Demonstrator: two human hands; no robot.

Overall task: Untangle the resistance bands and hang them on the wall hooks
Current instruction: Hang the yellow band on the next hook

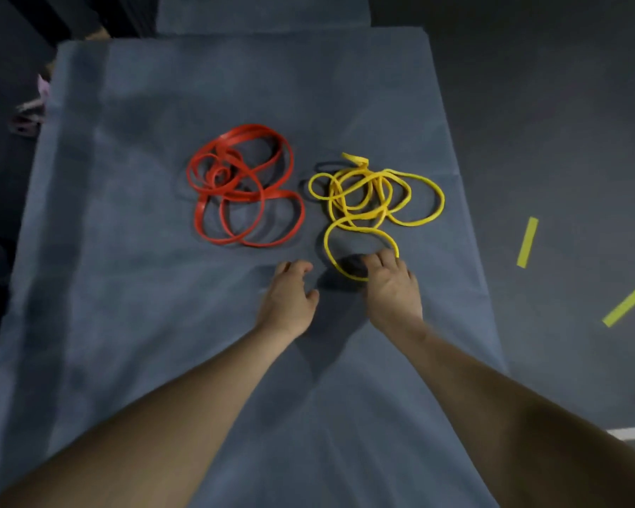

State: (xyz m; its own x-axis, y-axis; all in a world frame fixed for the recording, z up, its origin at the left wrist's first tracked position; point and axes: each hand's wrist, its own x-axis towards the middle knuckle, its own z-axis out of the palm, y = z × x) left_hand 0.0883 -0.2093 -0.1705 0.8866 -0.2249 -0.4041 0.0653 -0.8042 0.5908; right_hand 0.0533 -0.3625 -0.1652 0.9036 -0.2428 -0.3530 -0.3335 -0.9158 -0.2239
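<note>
Both your arms are stretched forward over the bench (125, 251), forearms bare, palms down, converging toward its middle.

Your left hand (290, 298): fingers curled loosely under, thumb out to the side, hovering or resting on the cloth. It holds nothing and sits just beside the yellow loop without touching it.

Your right hand (393, 287): fingers spread and pointing forward, fingertips on the near loop of the yellow band (374, 199). The strand runs under the hand at the thumb side and reappears at the outer fingers. Motion blur here, so I can't tell if you've actually pinched it or are just pressing on it.

The yellow band is a tangled heap right of the bench's centre, one long loop trailing toward the near edge to your right hand.

The red band (242, 185) is a separate coiled tangle left of centre, near the yellow one but apart from it and from both hands.

Two yellow tape strips (527, 242) lie on the floor off the bench's right edge.
</note>
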